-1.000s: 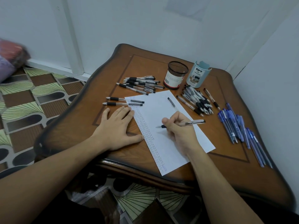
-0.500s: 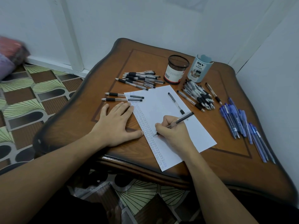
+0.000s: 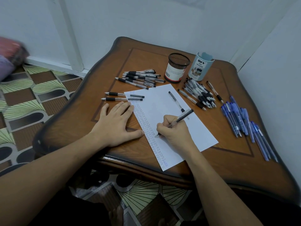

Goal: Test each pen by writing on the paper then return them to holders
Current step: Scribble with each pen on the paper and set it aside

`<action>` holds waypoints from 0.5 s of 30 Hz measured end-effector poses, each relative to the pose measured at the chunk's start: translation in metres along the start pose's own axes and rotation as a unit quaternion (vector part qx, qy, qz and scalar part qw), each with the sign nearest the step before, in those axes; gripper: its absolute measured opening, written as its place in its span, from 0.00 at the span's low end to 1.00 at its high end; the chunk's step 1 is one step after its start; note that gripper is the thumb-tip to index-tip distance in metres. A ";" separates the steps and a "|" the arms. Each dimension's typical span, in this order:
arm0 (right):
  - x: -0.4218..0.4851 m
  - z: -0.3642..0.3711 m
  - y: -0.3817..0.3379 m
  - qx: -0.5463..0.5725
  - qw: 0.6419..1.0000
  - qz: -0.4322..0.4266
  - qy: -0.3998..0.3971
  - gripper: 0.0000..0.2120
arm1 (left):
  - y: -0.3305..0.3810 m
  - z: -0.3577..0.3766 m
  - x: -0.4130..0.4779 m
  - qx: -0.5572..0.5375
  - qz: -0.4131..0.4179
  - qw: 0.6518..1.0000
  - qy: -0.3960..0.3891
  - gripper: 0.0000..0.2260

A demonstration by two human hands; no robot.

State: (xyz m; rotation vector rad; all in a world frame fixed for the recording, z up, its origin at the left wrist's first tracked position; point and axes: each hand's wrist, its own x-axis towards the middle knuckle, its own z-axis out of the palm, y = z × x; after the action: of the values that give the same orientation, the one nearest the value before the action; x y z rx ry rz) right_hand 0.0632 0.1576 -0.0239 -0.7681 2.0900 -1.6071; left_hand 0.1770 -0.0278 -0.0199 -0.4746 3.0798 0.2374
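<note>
The right hand (image 3: 175, 132) pinches a black pen (image 3: 180, 118) in curled fingers. Its tip rests on the paper (image 3: 162, 98), and its long axis slants up toward the far right. The left hand (image 3: 114, 123) lies flat with its fingers released, on the tabletop (image 3: 219, 160) at the sheet's left edge. A spare pen (image 3: 176, 101) lies just beyond the writing hand. The mesh holder (image 3: 176, 67) and blue holder (image 3: 201, 66) stand farther back.

Left hand (image 3: 114, 126) and right hand (image 3: 175, 132) are bare, as are both forearms (image 3: 57, 168) out to the frame's edge. Below the table (image 3: 228, 160)'s front edge, black clothing (image 3: 65, 211) covers the lap; its cut cannot be told.
</note>
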 end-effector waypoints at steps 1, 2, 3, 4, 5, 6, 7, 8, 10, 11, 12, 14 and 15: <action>0.000 0.000 0.000 0.003 1.000 0.003 0.002 0.20 | 0.000 0.000 0.000 0.001 0.001 1.000 0.000 0.51; 0.000 0.000 0.000 0.000 1.000 0.002 0.004 0.20 | 0.000 0.000 0.000 0.002 0.001 1.000 0.001 0.51; 0.000 0.001 0.000 -0.008 1.000 -0.001 0.005 0.20 | 0.000 0.000 -0.001 0.002 0.001 1.000 0.002 0.51; 0.000 0.001 0.000 -0.013 1.000 -0.005 0.006 0.20 | 0.000 -0.001 -0.001 0.001 0.001 1.000 0.002 0.51; 0.000 0.001 -0.001 -0.011 1.000 -0.006 0.008 0.20 | 0.000 0.000 -0.001 -0.001 0.001 1.000 0.002 0.51; 0.000 0.000 0.000 -0.002 1.000 -0.004 0.009 0.20 | 0.000 -0.001 -0.001 -0.002 0.001 1.000 0.002 0.51; 0.000 0.000 0.000 0.004 1.000 -0.002 0.009 0.20 | 0.000 -0.001 -0.001 -0.003 0.002 1.000 0.002 0.51; 0.000 0.000 0.000 0.004 1.000 -0.001 0.009 0.20 | 0.001 -0.001 0.000 -0.002 0.002 1.000 0.001 0.51; -0.001 0.001 0.000 -0.002 1.000 -0.003 0.009 0.20 | 0.001 -0.001 -0.001 0.001 0.000 1.000 -0.002 0.51; -0.002 0.001 0.000 0.000 1.000 -0.002 0.009 0.20 | 0.001 -0.001 -0.001 0.001 -0.001 1.000 -0.002 0.51; -0.002 0.001 -0.001 0.003 1.000 -0.001 0.008 0.20 | 0.001 -0.001 -0.001 0.001 -0.001 1.000 -0.002 0.51; -0.003 0.000 -0.002 0.006 1.000 0.001 0.012 0.20 | 0.001 -0.001 -0.001 -0.002 0.001 1.000 0.001 0.51; -0.003 0.000 -0.003 0.006 1.000 0.002 0.015 0.20 | 0.001 -0.001 -0.001 -0.003 0.002 1.000 0.002 0.51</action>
State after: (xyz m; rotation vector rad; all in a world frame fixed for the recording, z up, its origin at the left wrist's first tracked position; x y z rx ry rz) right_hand 0.0659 0.1587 -0.0210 -0.7394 2.0987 -1.6371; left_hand 0.1778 -0.0268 -0.0187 -0.4695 3.0851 0.2453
